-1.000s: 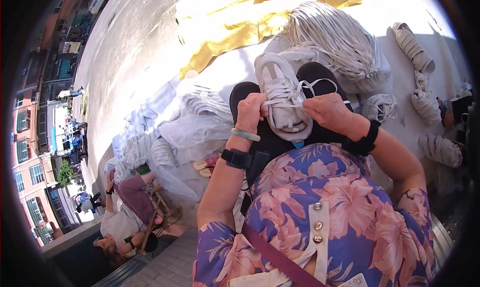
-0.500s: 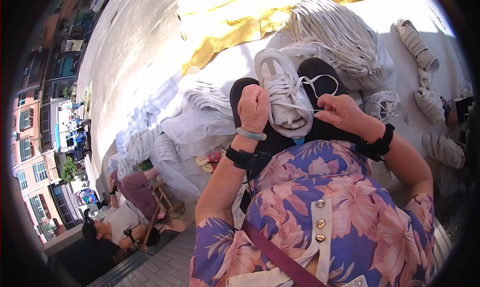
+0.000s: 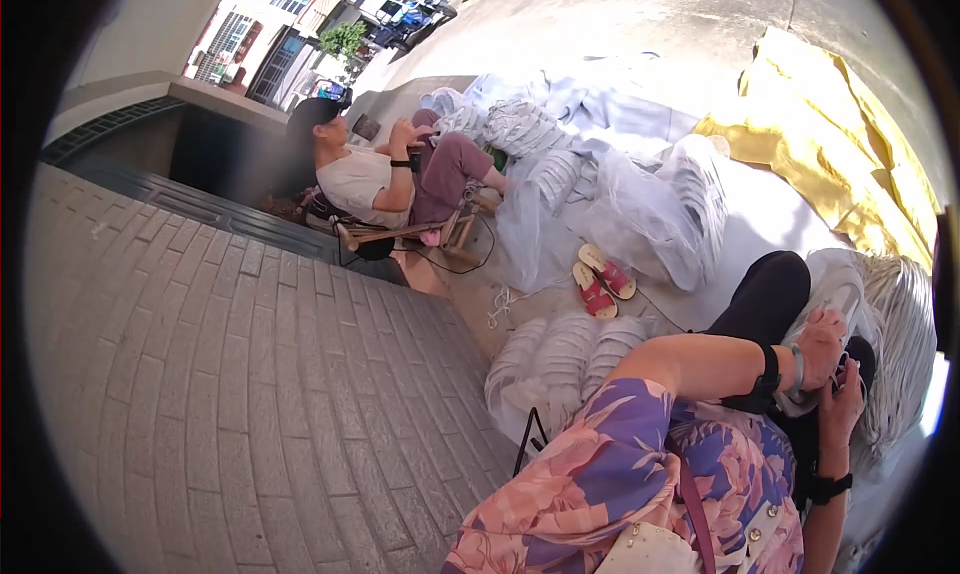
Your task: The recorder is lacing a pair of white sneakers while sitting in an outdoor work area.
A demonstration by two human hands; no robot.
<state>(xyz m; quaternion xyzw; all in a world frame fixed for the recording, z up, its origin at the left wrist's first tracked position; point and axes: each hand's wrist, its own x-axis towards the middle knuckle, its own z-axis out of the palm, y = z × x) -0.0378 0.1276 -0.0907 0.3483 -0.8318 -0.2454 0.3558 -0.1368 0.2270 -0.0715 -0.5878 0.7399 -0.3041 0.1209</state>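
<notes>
The white shoe is pointing outward beyond the left hand, which is sitting nearer it than the right hand. Both are curling; whether they're pinching anything, I cannot tell.

At far right, the left hand and right hand meet at a shoe on the lap. Laces lie right of it, a sheet beyond. Leftward are sandals, with bags behind and a stack before them. A co-worker sits upper left; brickwork fills lower left.
</notes>
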